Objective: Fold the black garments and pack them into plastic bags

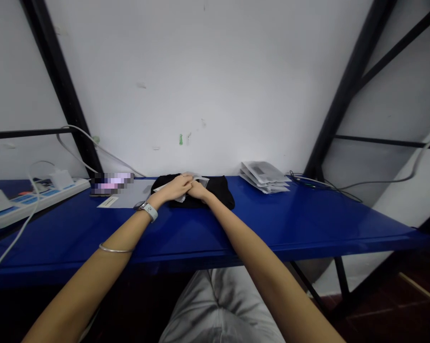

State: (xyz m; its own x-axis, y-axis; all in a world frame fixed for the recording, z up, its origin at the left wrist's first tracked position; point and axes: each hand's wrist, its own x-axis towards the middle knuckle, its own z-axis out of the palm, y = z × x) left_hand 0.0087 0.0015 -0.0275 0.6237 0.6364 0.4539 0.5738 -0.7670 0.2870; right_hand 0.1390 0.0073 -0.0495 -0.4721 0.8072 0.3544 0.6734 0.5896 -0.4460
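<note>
The left hand (175, 186) and the right hand (198, 191) meet, touching, on top of a folded black cloth (220, 189) that lies on the blue desk (272, 224) by the wall. The left hand's fingers are pressed together and bent over a thin pale wrapper (201, 180) resting on the cloth. The right hand sits just beside it, half covered, and whether either hand pinches the wrapper cannot be told. The work looks like handling cloth and wrapper together. It likely goes best with one hand pinning the cloth flat while the other moves the flimsy wrapper slowly, so nothing bunches. Well to the right of the hands lies a stack of pale packets (265, 177), and to their left a power strip (32, 199). The fingertips are too small to read, and the wrapper's opening cannot be made out.
</note>
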